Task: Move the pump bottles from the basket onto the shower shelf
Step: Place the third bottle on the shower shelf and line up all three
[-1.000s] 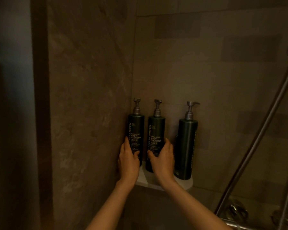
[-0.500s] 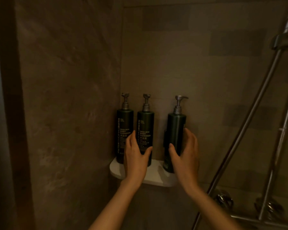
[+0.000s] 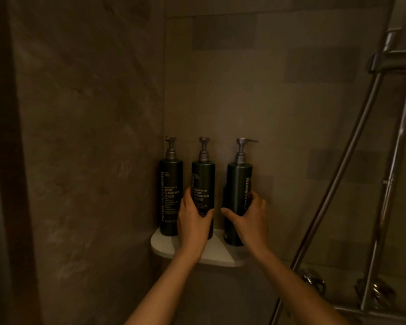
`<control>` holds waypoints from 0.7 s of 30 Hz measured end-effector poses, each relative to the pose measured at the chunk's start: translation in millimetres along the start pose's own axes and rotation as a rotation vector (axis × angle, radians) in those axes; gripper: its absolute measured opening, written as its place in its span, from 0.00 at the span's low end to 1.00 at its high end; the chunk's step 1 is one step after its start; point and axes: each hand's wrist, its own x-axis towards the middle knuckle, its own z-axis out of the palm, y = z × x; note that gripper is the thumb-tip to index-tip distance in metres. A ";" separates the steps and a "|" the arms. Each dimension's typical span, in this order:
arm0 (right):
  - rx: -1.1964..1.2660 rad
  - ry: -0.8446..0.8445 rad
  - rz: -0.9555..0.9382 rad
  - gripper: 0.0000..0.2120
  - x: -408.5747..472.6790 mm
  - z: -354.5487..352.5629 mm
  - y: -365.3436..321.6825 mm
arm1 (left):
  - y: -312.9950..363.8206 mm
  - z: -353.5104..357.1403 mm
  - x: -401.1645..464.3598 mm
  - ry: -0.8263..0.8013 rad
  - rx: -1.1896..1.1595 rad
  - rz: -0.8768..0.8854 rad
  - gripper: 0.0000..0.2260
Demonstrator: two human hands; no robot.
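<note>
Gripping 2 upright bottles on the shelf: left hand clamps middle bottle, right hand clamps right bottle, long axes vertical above both grips.

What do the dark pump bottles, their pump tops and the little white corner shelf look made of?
Dark green pump bottles: probably glossy plastic, given the soft sheen. Grey pump tops: metallic-looking, perhaps coated plastic. White corner shelf: smooth and matte, ceramic or stone-like; unclear in the dim light.
</note>
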 end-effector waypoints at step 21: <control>0.151 -0.077 -0.016 0.35 4.1 -1.5 11.1 | 4.1 -2.1 0.2 -0.023 0.018 0.051 0.35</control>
